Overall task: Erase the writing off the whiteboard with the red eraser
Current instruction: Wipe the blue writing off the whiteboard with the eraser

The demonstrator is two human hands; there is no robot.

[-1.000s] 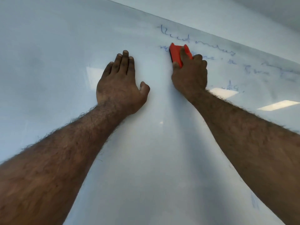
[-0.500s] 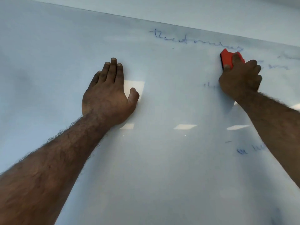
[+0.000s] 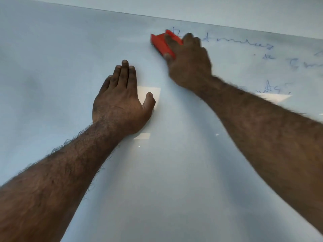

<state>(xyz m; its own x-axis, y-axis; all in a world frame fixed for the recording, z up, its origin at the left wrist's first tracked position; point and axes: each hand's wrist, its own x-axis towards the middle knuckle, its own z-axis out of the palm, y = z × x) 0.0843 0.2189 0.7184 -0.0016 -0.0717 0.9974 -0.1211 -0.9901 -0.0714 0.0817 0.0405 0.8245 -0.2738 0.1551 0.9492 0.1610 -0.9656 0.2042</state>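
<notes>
The right hand [image 3: 188,62], fingers clamped on the red eraser [image 3: 161,44], has swept back left to the top line's first letters on the whiteboard [image 3: 52,67], faint writing [image 3: 244,43] remaining rightward, while the flat, relaxed left hand [image 3: 120,102] braces.

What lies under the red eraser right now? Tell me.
The whiteboard, with the red eraser pressed flat against it by the right hand. Blue writing continues to its right; any ink directly beneath is covered.
</notes>
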